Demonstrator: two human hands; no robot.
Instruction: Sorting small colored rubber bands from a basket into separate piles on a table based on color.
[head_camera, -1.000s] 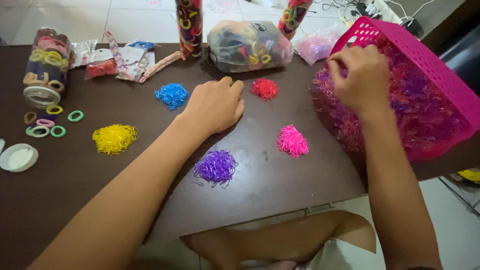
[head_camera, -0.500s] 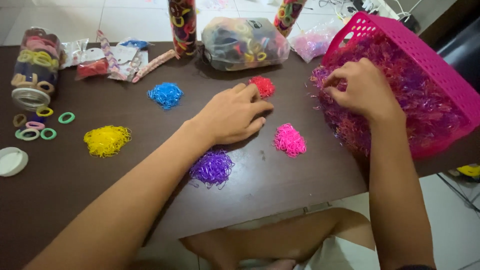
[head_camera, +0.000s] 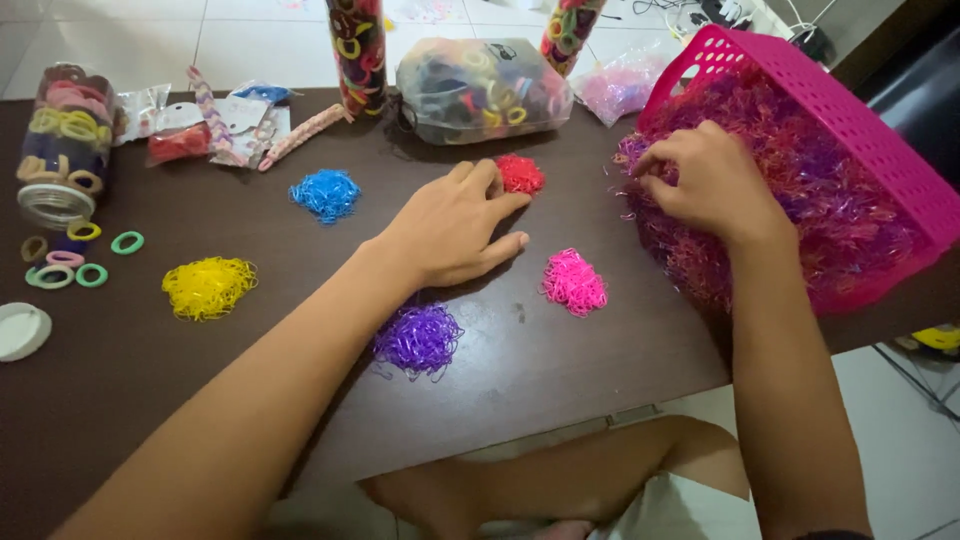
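The left hand (head_camera: 450, 228) lies palm-down on the dark table (head_camera: 130, 400), fingers loosely spread and holding nothing, its fingertips touching the red pile of tiny elastic bands (head_camera: 520, 174). The right hand (head_camera: 705, 185) is curled into the mixed bands spilling from the tipped pink basket (head_camera: 860, 120), fingertips pinched together; what they grip cannot be told. Pink (head_camera: 573, 282), purple (head_camera: 418, 340), blue (head_camera: 324, 193) and yellow (head_camera: 208, 287) piles lie around.

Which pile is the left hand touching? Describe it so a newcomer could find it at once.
Start at the pink basket on the dark table's right side, then look just left of it. The left hand's fingers rest against the red pile, the smallest heap, lying farther back than the pink pile.
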